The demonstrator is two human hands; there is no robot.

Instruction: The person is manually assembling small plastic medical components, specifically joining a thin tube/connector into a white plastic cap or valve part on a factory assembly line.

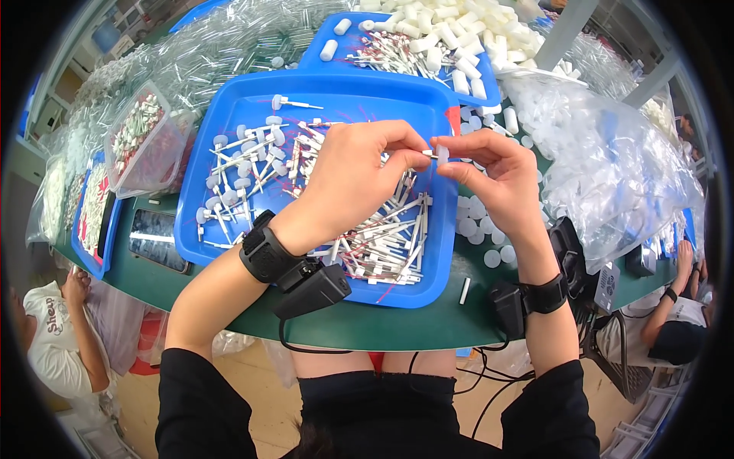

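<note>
Nearest is the edge of a green table (367,330), with both forearms reaching over it, a black strap on each wrist. A short white stick (465,291) lies on the table near the right wrist, and a phone (159,241) lies to the left.

Beyond these, the hands are over a blue tray (200,153). The left hand (361,172) has thumb and forefinger pinched together on a small white piece (427,153); how much of it the palm hides, I cannot tell. The right hand (498,174) pinches a frosted cap (443,155) between thumb and forefinger, right at the end of that piece.

In the tray, capped sticks (245,168) are spread on the left and a heap of plain white sticks (382,249) lies on the right. Loose caps (474,218) lie just right of the tray.

Farther off are a second blue tray (315,57), a pile of white cylinders (459,38), a heap of clear tubes (206,57) and a clear plastic bag (612,153).
</note>
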